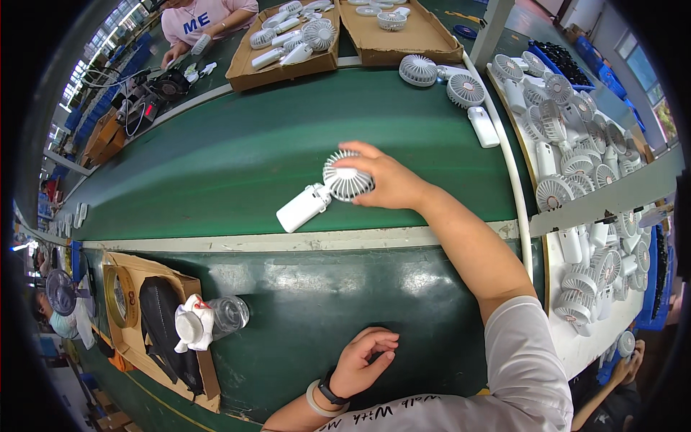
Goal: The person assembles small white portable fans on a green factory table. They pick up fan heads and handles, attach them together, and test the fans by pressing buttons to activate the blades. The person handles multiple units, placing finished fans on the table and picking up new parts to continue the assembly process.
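Note:
My right hand (385, 178) grips a white handheld fan (302, 207) by its round slatted head. The fan's handle points down and left, over the green belt (237, 162) near its front rail. On the near green surface rests my left hand (365, 360), fingers curled in loosely with nothing visible in them. It wears a dark wristband and a pale band. More white fans (465, 91) lie at the belt's far right, one with its handle pointing toward me.
Cardboard trays (286, 70) with fans stand beyond the belt, near a seated person in pink (216, 18). A white table (576, 345) at right carries many piled fans. Left, a carton (209, 374) holds a black pouch (162, 324) and tape roll (115, 295), beside a clear bottle (232, 315).

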The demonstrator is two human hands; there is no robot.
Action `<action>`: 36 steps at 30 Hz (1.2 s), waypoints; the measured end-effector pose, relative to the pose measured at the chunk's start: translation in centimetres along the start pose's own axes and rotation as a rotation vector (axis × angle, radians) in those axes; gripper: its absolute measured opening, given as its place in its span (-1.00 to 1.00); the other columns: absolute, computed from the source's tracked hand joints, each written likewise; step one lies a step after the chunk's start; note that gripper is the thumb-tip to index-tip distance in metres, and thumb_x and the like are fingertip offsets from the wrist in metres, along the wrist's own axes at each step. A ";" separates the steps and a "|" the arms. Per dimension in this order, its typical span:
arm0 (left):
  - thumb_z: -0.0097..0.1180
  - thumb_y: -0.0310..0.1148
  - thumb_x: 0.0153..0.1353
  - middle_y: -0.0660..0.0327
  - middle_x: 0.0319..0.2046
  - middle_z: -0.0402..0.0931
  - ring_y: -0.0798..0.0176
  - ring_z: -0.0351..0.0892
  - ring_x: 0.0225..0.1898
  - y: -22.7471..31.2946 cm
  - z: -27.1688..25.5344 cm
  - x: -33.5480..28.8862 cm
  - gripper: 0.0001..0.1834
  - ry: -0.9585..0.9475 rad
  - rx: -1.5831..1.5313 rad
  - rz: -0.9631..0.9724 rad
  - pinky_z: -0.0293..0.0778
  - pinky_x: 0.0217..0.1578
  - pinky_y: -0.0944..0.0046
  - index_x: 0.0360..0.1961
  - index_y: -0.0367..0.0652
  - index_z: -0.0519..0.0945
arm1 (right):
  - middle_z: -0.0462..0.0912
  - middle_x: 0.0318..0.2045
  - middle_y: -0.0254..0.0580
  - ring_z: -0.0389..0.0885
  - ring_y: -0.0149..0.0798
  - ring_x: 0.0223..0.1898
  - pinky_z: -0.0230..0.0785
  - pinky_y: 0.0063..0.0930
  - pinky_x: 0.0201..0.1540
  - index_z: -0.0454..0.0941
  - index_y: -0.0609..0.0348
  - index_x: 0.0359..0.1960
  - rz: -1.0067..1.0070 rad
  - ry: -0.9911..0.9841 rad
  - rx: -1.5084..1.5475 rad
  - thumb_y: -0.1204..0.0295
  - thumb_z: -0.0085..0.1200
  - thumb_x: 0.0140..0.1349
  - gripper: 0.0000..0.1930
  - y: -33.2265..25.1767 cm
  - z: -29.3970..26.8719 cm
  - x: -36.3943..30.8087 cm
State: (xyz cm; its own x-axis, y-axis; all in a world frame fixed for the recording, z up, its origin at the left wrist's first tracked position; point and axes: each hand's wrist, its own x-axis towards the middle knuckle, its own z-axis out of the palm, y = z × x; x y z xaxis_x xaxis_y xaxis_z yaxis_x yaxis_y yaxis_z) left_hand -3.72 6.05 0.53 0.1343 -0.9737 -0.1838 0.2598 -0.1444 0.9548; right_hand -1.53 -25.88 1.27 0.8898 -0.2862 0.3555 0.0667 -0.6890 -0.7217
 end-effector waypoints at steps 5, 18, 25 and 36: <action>-0.01 -0.67 0.15 0.18 -0.12 0.35 0.37 0.45 -0.10 0.1 0.0 -0.1 -0.70 0.007 -0.012 -0.015 0.41 -0.13 0.44 -0.06 -0.30 0.44 | 0.29 0.13 0.02 0.25 0.08 0.16 0.18 -0.22 0.19 0.42 0.03 0.01 0.095 0.375 -0.331 0.60 0.11 -0.09 -0.48 1.2 -0.4 -0.1; -0.03 -0.68 0.16 0.17 -0.14 0.34 0.34 0.45 -0.10 0.1 0.1 0.1 -0.72 0.024 -0.063 -0.033 0.40 -0.11 0.40 -0.07 -0.33 0.44 | 0.23 0.15 0.12 0.19 0.10 0.19 0.12 -0.17 0.21 0.34 0.12 0.07 0.388 0.467 -0.641 0.45 0.07 0.02 -0.51 6.4 -1.7 -0.3; -0.04 -0.69 0.16 0.16 -0.14 0.34 0.35 0.46 -0.12 0.3 -0.1 0.1 -0.73 0.032 -0.108 -0.055 0.41 -0.13 0.41 -0.09 -0.33 0.45 | 0.19 0.13 0.26 0.16 0.21 0.18 0.10 -0.12 0.20 0.28 0.18 0.09 0.328 0.610 -0.855 0.43 0.08 -0.02 -0.44 9.7 -4.4 4.5; -0.04 -0.68 0.16 0.13 -0.15 0.36 0.35 0.47 -0.16 0.5 -0.3 0.5 -0.74 0.045 -0.167 -0.027 0.42 -0.13 0.40 -0.11 -0.32 0.46 | 0.40 -0.09 0.33 0.29 0.27 0.06 0.21 -0.07 0.10 0.39 0.30 -0.08 0.479 0.458 -0.809 0.51 -0.01 -0.05 -0.59 14.3 -9.1 8.9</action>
State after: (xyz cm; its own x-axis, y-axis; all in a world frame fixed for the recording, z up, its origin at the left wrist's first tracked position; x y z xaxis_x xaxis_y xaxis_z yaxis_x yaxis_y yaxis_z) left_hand -3.21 5.56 0.83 0.1672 -0.9604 -0.2231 0.4189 -0.1356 0.8978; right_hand 3.22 -44.28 -0.49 0.4762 -0.7553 0.4503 -0.7199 -0.6289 -0.2936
